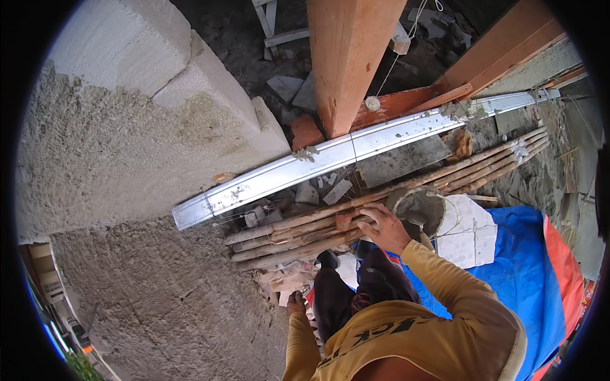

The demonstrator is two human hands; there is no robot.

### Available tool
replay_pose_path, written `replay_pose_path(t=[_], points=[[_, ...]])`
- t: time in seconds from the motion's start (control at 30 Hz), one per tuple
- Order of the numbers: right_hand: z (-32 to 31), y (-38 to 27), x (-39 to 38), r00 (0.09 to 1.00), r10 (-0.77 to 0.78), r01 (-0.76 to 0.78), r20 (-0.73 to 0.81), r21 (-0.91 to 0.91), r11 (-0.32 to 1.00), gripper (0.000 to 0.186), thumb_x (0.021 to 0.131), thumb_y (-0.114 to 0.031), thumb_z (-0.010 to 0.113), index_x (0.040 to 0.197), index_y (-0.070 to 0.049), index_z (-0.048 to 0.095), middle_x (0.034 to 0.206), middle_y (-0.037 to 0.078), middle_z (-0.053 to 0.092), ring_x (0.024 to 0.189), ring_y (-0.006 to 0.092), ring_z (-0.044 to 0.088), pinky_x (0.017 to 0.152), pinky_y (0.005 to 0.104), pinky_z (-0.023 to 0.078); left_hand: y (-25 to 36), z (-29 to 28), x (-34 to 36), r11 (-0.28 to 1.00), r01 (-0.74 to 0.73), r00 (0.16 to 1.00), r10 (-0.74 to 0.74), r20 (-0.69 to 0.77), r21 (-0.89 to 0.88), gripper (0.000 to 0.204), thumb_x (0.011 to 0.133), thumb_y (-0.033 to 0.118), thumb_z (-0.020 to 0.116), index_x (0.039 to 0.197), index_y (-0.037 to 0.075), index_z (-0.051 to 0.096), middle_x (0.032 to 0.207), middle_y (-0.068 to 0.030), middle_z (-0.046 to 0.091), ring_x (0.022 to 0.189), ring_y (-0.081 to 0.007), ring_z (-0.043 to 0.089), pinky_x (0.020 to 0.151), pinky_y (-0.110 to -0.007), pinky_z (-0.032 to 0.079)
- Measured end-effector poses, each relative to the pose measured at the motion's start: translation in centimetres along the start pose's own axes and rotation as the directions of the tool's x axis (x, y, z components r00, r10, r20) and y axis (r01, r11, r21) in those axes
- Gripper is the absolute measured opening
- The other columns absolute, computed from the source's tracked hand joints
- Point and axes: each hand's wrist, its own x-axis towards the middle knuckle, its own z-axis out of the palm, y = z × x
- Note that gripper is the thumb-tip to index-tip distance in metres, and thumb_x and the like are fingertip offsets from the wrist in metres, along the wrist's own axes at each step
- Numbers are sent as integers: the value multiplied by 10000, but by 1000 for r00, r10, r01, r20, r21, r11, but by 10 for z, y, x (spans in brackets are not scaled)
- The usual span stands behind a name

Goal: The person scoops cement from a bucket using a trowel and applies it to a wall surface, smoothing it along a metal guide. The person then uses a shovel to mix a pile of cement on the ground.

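My right hand (386,230) is over the bundled wooden poles (305,238), fingers apart and bent, holding nothing. Just left of its fingertips a small reddish brick piece (344,221) lies on the poles. Close by on the right stands a round bucket (395,198) with grey wet mortar (422,206) inside. A trowel rests in it, its handle (426,241) leaning over the near rim beside my right wrist. Low at my left side, my left hand (295,303) is beside the rough plastered wall (171,292). Its fingers look loosely extended and empty, though they show small.
Beyond the poles a long silvery metal channel (267,184) runs slantwise, with mortar lumps on it. A reddish post (346,63) rises behind it. Pale blocks (210,82) top the wall at left. White tiles (467,232) and a blue tarp (521,267) lie at right.
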Motion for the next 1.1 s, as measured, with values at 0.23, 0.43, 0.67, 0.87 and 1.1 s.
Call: replay_pose_path(t=[0.23, 0.43, 0.67, 0.87, 1.1], points=[[-35, 205, -95, 811, 497, -580, -308, -315, 751, 443, 810, -374, 551, 1104, -43, 571, 1120, 143, 523, 1058, 331, 481, 922, 435, 359, 118, 114, 42, 948, -314, 936, 300, 186, 49, 276, 868, 249, 563, 992, 6, 609, 844, -84, 637, 706, -142, 572, 624, -273, 453], [-17, 283, -105, 796, 595, -526, -110, -613, 590, 473, 814, -450, 509, 1062, -60, 610, 1098, 120, 560, 1066, 285, 493, 922, 395, 335, 186, 263, 65, 640, -630, 750, 357, 557, 439, 361, 850, 284, 545, 1111, 37, 573, 1086, -156, 601, 985, -270, 576, 837, -356, 443], [38, 356, -119, 546, 809, -451, 217, -738, 502, 352, 821, -387, 496, 976, -118, 660, 1039, 72, 629, 1064, 249, 521, 925, 395, 323, 192, 387, 36, 700, -659, 617, 293, 731, 276, 472, 871, 347, 497, 1168, -20, 496, 1063, -236, 584, 1048, -356, 531, 900, -390, 384], [28, 340, -108, 439, 884, -834, 162, -292, 468, 416, 853, -261, 388, 1140, 19, 498, 1079, 195, 600, 1091, 265, 550, 903, 415, 429, 175, 398, 58, 722, -544, 708, 123, 695, 427, 447, 805, 157, 561, 1214, -6, 486, 1052, -262, 575, 916, -342, 590, 719, -356, 476], [25, 330, -51, 676, 695, -652, 245, -241, 719, 385, 858, -221, 393, 1062, 88, 497, 984, 233, 621, 956, 337, 604, 844, 391, 472, 171, 410, 56, 533, -752, 586, 269, 765, 388, 396, 879, 230, 492, 1210, 12, 499, 1062, -207, 574, 826, -259, 614, 653, -305, 543]])
